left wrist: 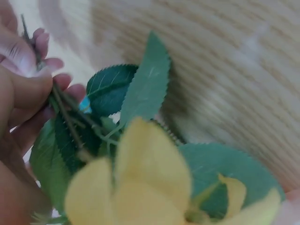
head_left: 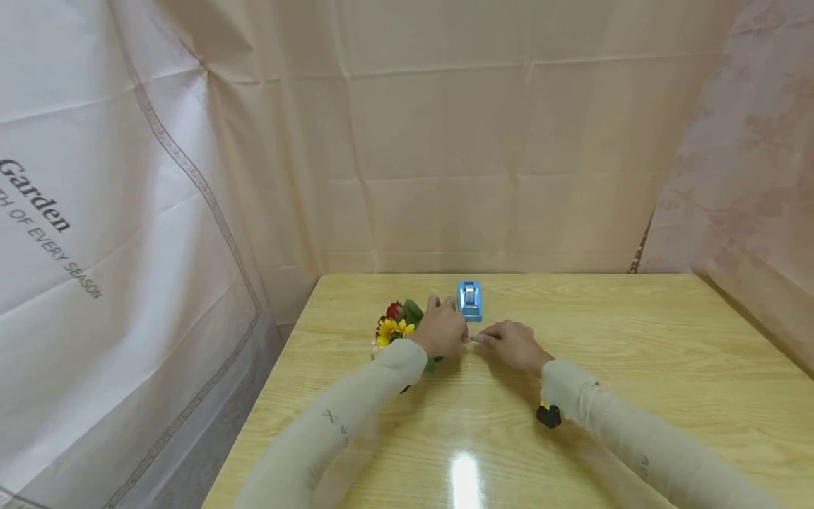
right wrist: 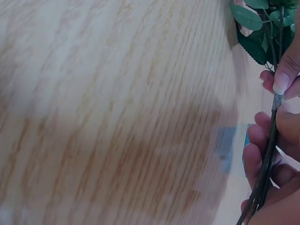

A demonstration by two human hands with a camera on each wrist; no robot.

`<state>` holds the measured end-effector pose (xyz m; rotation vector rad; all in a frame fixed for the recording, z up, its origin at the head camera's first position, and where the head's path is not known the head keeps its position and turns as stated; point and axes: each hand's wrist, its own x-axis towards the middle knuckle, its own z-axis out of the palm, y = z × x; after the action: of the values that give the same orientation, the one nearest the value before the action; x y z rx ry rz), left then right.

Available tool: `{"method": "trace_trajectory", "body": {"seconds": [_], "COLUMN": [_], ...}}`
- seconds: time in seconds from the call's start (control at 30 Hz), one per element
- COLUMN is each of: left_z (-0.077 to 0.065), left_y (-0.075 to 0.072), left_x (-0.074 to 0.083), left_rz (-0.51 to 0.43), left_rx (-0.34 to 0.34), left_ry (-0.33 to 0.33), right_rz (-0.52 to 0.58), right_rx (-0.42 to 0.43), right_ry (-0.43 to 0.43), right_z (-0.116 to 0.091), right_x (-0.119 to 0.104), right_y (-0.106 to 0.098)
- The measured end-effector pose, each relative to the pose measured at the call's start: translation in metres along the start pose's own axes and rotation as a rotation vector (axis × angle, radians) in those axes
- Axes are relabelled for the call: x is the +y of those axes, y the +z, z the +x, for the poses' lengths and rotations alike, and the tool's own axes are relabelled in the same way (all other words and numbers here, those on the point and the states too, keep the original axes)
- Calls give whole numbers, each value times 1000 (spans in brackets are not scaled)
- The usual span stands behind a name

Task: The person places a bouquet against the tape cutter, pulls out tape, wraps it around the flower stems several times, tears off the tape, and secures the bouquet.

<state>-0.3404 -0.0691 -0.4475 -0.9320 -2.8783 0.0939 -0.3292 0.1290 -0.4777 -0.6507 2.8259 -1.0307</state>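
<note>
Pinched flower stems [right wrist: 272, 136] in left hand [head_left: 441, 329] and right hand [head_left: 516, 346]; seemed light, stiff, with soft petals [left wrist: 152, 168]; looked safest gripped below the leaves [left wrist: 147, 82].

bouquet [head_left: 397, 329] | red-yellow blooms [left wrist: 152, 173] left | green leaves [left wrist: 147, 82] | stems [right wrist: 266, 169] bunched rightward | silvery wrap [right wrist: 278, 101], seemingly tape

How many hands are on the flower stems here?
2: the left hand, nearer the flowers, and the right hand, farther down the stems. Neither is hidden.
</note>
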Motion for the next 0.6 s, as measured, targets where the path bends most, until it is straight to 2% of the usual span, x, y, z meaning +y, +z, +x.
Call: {"method": "trace_trajectory", "body": {"seconds": [0.1, 0.17, 0.43, 0.6], "left_z": [-2, -5, -8, -8], "left_y": [0, 0, -4, 1], "left_x": [4, 5, 4, 6], "left_rz": [77, 92, 69, 104], "left_rx": [49, 70, 117, 134], "left_ry": [20, 12, 5, 13], "right_rz": [-8, -13, -29, -36], "right_rx": [-10, -14, 34, 8], "right_ry": [12, 3, -60, -39], "right_z": [1, 2, 2, 1], "right_x": [2, 2, 0, -3], "right_y": [-3, -3, -3, -3]}}
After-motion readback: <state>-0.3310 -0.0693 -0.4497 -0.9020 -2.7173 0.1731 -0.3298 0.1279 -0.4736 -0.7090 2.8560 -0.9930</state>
